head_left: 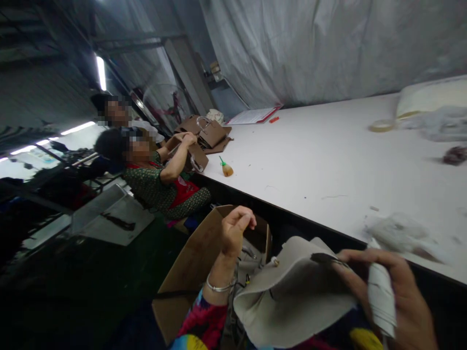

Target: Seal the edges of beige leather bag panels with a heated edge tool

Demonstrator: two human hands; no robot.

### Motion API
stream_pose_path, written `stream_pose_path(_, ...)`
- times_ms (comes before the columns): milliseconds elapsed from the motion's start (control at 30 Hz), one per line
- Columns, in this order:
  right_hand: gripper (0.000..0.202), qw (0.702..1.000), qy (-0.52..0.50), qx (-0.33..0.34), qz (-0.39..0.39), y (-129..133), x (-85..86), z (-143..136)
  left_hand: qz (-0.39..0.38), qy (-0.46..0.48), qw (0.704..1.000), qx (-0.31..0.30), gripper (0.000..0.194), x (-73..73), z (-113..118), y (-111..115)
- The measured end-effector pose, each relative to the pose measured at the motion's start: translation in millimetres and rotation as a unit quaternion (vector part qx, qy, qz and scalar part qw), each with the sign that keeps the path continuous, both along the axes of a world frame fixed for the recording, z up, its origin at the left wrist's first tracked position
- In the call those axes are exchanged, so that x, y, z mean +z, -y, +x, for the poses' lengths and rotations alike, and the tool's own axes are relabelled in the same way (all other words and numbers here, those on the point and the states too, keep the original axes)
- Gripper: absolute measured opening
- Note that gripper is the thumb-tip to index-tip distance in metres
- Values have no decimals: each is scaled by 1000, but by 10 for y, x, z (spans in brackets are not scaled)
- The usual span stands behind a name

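A light grey bag with a wide open mouth is in front of me, over my lap. At its right edge, my right hand is closed, fingers against the bag by a dark, pointed piece. A white wrapped, stick-like thing also lies along that hand's fingers; its kind is unclear. My left hand is raised above an open cardboard box, apart from the bag, with fingers curled into a pinch. Whatever they hold, if anything, does not show. More grey bags lie inside the box.
A long white table runs along my right. On it are a glue bottle with a green tip, a tape roll, clear plastic and brown bags. Two people sit at the left, one handling a brown bag.
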State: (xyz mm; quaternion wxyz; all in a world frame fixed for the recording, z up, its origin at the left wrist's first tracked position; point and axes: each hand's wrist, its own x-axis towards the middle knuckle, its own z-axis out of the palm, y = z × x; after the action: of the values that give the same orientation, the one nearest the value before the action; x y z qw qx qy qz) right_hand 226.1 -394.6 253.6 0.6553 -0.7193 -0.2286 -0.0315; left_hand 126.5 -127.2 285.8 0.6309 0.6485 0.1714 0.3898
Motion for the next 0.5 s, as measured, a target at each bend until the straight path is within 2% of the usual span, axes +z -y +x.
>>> stream_pose_path(67, 36, 999, -23, 33, 30, -79, 85, -6, -19, -62, 984, -167, 32, 115, 243, 117)
stream_pose_path(133, 33, 998, -27, 50, 41, -104, 95, 21, -2, -124, 937, -325, 38, 207, 471, 268)
stream_pose_path(200, 30, 998, -15, 50, 31, -87, 51, 68, 35, -184, 880, -435, 40, 252, 658, 405)
stream_pose_path(233, 29, 999, -9, 46, 20, -71, 19, 95, 55, -211, 858, -465, 40, 251, 731, 461)
stream_pose_path(267, 29, 999, -5, 39, 10, -56, -16, 122, 70, -233, 845, -477, 39, 231, 792, 509)
stream_pose_path(333, 29, 1000, -10, 19, 0, -36, -87, 172, 87, -257, 843, -465, 33, 145, 873, 589)
stream_pose_path(433, 30, 999, -37, 1, 0, -38, -180, 229, 80, -265, 868, -413, 27, -62, 922, 704)
stream_pose_path(500, 28, 999, -52, 2, -2, -49, -230, 255, 28, -279, 882, -379, 26, -214, 935, 785)
